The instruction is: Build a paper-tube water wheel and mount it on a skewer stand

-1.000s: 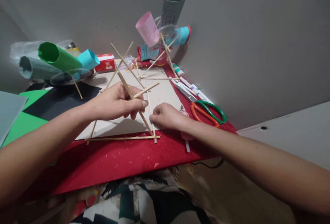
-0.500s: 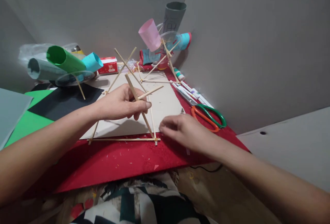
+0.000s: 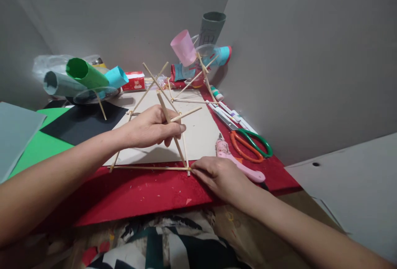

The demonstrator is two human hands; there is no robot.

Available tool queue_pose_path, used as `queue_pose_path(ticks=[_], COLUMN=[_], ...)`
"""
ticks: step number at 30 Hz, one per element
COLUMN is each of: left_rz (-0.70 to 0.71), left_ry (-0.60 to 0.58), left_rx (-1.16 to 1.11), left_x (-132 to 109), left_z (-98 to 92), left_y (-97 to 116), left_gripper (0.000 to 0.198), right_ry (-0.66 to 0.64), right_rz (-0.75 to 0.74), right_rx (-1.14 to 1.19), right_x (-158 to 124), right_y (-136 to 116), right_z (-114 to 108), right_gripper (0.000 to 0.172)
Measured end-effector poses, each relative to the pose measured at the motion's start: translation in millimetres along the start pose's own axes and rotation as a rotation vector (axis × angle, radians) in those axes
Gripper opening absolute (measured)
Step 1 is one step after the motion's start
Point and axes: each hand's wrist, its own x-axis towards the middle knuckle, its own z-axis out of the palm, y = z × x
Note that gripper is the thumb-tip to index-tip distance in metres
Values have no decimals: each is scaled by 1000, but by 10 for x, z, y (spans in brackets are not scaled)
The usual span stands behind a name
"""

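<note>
A frame of thin wooden sticks point(image 3: 149, 168) stands at the front of the table, its sticks crossing at the top and joined at the corners with yellowish bands or glue. My left hand point(image 3: 151, 127) is closed around the crossed sticks on the frame's near side. At the frame's front right corner, the fingertips of my right hand point(image 3: 220, 174) pinch the end of the bottom stick. A pink glue gun point(image 3: 242, 166) lies just behind my right hand, partly hidden by it. Scissors point(image 3: 251, 143) with orange and green handles lie beyond the glue gun.
A second stick frame point(image 3: 195, 100) stands at the back, near pink, grey and blue paper tubes point(image 3: 183, 48). Green and blue tubes point(image 3: 88, 74) sit on a clear plastic disc at left. White markers point(image 3: 234, 114), black paper point(image 3: 83, 124) and a red tissue pack point(image 3: 133, 81) lie around a pale board point(image 3: 201, 136).
My right hand has moved left and forward onto the frame's corner, uncovering the glue gun. My left hand keeps its hold on the sticks. The view has shifted slightly.
</note>
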Motion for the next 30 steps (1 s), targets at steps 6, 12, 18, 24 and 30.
queue_pose_path(ticks=[6,12,18,24,30], left_rz=[14,22,46,59,56], left_ry=[3,0,-3,-3,2], left_rx=[-14,-14,-14,-21,-20], left_x=[-4,0,9,9,4], left_z=[11,22,25,27,33], left_y=[-23,2,22,12,27], left_gripper=[22,21,22,21,22], right_ry=[16,15,-13,-10,14], right_rz=[-7,-18,-18,-23,-44], right_rx=[66,87,72,68,80], right_x=[4,16,34,39,33], right_y=[5,-16,-39,-13,14], right_z=[31,5,-14,16,45], right_gripper=[23,22,22,22,21])
